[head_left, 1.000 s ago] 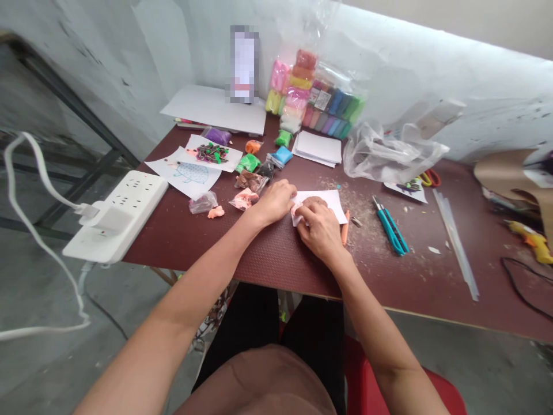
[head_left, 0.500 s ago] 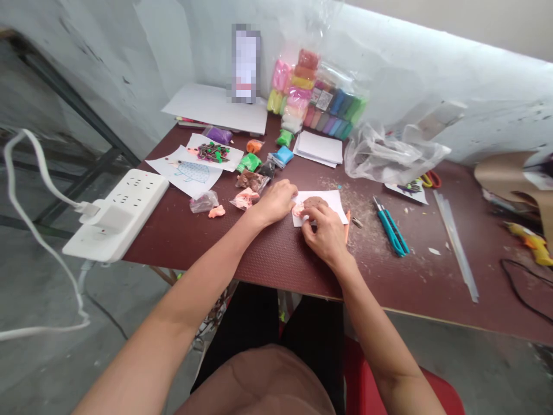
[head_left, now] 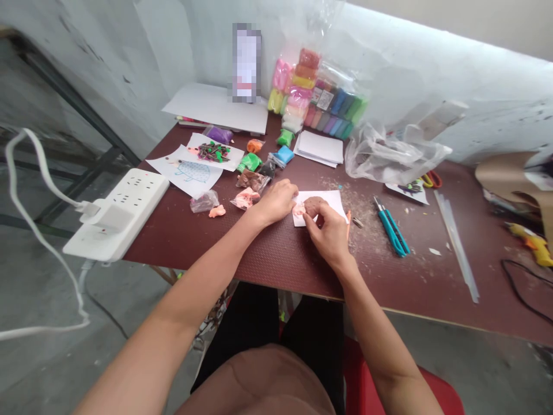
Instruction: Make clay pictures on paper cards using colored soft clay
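Note:
A small sheet of white paper (head_left: pixel 336 199) lies on the dark red table, bearing a rounded piece of brown clay (head_left: pixel 314 204) with a lump of pink clay (head_left: pixel 298 209) against its left end. My right hand (head_left: pixel 329 230) arches over the brown clay, thumb and forefinger closed at the pink lump's right side. Beside the paper's left edge rests my left hand (head_left: pixel 279 200), its fingers curled in. Whatever is under those fingertips is hidden. Opened packs of pink clay (head_left: pixel 245 199) and brown clay (head_left: pixel 251 180) lie just left of it.
A teal utility knife (head_left: pixel 391 229) and clear glue sticks (head_left: pixel 457 248) lie to the right, with a yellow glue gun (head_left: pixel 533 243) beyond. Bagged coloured clay (head_left: pixel 302 95) leans on the wall. A blue drawing (head_left: pixel 192 171) and a white power strip (head_left: pixel 118 216) are on the left.
My right hand has shifted slightly right and toward me, its forefinger bending back from the pink clay, which shows more now. My left hand stays where it was.

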`<move>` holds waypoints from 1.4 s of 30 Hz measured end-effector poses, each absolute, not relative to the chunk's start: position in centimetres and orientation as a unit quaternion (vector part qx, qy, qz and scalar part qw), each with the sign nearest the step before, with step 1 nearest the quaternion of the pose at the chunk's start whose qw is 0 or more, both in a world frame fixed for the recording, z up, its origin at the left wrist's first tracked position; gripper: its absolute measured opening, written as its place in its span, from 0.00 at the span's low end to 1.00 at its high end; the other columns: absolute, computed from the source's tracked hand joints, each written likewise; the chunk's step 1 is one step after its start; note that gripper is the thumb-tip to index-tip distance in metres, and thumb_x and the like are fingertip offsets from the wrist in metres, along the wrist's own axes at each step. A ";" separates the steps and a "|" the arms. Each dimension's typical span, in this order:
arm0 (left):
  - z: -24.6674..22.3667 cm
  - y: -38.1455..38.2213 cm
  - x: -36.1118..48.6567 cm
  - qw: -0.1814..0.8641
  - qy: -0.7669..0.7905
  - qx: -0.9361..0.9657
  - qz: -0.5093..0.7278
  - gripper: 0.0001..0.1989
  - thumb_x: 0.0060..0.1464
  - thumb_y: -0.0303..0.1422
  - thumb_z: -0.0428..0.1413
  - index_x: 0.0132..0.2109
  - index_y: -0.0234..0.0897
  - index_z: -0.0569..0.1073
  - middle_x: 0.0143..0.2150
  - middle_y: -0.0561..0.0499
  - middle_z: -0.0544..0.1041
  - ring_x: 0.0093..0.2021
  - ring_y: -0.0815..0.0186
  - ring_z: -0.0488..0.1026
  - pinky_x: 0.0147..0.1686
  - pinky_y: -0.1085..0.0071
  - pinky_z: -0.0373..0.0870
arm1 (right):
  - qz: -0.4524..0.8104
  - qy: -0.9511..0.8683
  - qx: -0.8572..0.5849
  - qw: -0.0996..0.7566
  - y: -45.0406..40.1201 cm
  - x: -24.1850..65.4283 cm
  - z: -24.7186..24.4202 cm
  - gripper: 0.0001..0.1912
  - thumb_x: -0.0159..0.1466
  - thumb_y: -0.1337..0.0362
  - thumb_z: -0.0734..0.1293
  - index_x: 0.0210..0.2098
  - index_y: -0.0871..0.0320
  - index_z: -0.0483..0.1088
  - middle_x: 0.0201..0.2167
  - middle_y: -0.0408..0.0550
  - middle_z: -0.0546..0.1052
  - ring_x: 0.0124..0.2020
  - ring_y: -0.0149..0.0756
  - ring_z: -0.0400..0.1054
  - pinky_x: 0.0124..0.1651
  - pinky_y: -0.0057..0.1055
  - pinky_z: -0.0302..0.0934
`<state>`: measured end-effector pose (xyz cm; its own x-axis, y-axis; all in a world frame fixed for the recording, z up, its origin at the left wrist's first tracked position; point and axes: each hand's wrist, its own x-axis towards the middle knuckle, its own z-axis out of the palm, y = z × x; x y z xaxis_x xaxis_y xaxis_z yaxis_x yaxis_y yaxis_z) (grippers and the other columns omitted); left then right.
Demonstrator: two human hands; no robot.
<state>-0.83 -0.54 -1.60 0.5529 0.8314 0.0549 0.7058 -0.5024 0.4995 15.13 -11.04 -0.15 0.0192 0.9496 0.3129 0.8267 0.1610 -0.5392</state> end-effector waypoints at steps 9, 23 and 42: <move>-1.1 -0.8 -0.9 0.216 0.447 0.856 0.143 0.13 0.62 0.24 0.53 0.48 0.32 0.82 0.49 0.40 0.80 0.51 0.56 0.76 0.56 0.61 0.73 | 0.070 -0.747 -0.605 0.266 -10.5 15.2 -0.7 0.11 0.71 0.62 0.67 0.31 0.52 0.71 0.37 0.49 0.81 0.41 0.43 0.73 0.47 0.38 0.63; -0.9 -0.9 -0.8 0.205 0.450 0.860 0.125 0.14 0.62 0.23 0.53 0.48 0.31 0.82 0.49 0.39 0.80 0.51 0.55 0.77 0.56 0.61 0.74 | 0.027 -0.752 -0.625 0.209 -9.8 14.7 -0.4 0.10 0.73 0.62 0.65 0.34 0.53 0.72 0.40 0.53 0.80 0.43 0.45 0.71 0.46 0.38 0.61; -0.7 -1.0 -0.8 0.220 0.456 0.852 0.129 0.12 0.61 0.25 0.55 0.48 0.31 0.82 0.49 0.40 0.79 0.51 0.56 0.76 0.56 0.62 0.73 | -0.044 -0.802 -0.577 0.149 -10.5 15.6 -1.7 0.19 0.74 0.68 0.60 0.51 0.54 0.83 0.37 0.53 0.82 0.41 0.43 0.70 0.43 0.36 0.58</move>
